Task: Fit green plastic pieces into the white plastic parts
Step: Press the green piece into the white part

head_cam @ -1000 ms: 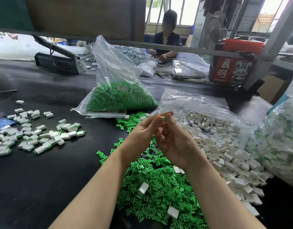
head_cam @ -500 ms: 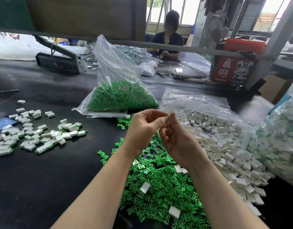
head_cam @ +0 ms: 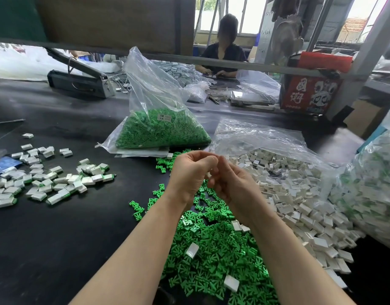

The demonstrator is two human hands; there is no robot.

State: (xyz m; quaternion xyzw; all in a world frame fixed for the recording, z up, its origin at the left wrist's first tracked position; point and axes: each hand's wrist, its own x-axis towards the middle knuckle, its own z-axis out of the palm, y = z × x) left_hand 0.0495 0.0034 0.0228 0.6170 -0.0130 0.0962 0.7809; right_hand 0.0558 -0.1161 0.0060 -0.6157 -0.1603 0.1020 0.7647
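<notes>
Right in front of me, over the black bench [head_cam: 46, 238], the person's two hands meet above a heap of loose green pieces [head_cam: 211, 243]. The left hand [head_cam: 189, 172] has its fingers curled in toward the right hand [head_cam: 231, 183], whose fingers are curled too; a sliver of white shows between the fingertips, so both seem to pinch one small white part [head_cam: 208, 175], though most of it is hidden and I cannot tell whether a green piece sits in it. Four white parts lie on the green heap, the clearest being one [head_cam: 192, 250] near the middle and one [head_cam: 231, 283] lower down. To the right spreads a far larger pile of white parts [head_cam: 299, 194], too many to count, spilling from a flat clear bag [head_cam: 260, 137]. At the far right a second clear bag [head_cam: 374, 183] holds white parts with green showing. Behind the hands a third bag [head_cam: 158, 126] stands full of green pieces. To the left, several dozen finished white parts with green ends [head_cam: 46, 179] lie scattered. Across the bench another person [head_cam: 225, 51] sits working, beside a red box [head_cam: 310, 93].
</notes>
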